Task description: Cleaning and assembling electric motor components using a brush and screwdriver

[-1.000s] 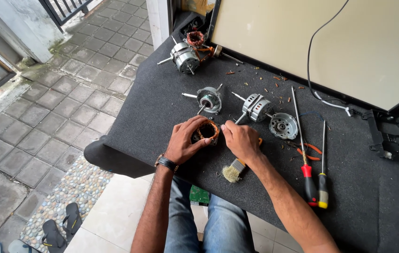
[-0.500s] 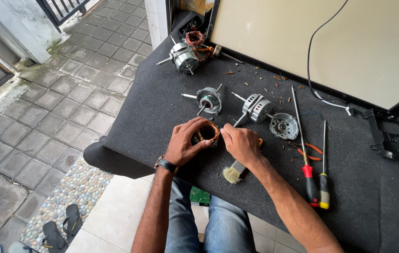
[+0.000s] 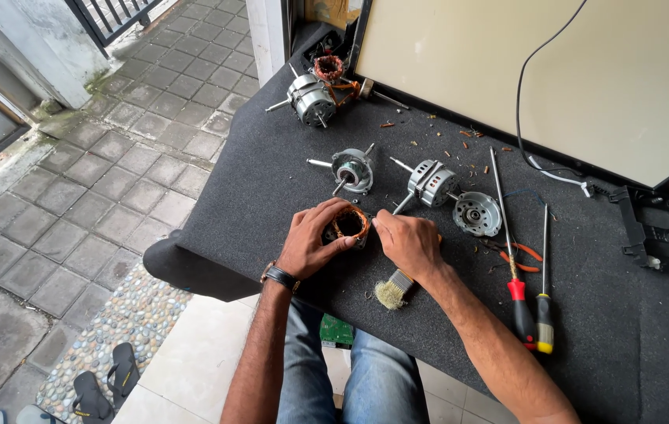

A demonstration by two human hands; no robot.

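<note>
While the left hand (image 3: 315, 243) cups the copper-wound stator (image 3: 349, 224) from its left, fingers curled around the ring, the right hand (image 3: 409, 243) pinches its right rim, so both are equally close. It sits on the dark mat (image 3: 256, 180) near the front edge, its bore facing up. A small brush (image 3: 394, 288) lies under the right wrist, with open mat to the left and motor parts (image 3: 436, 182) just behind.

Left hand (image 3: 315, 239) curled, fingers wrapped inward; right hand (image 3: 409, 243) close beside, fingertips pinched, both forearms outstretched.
</note>
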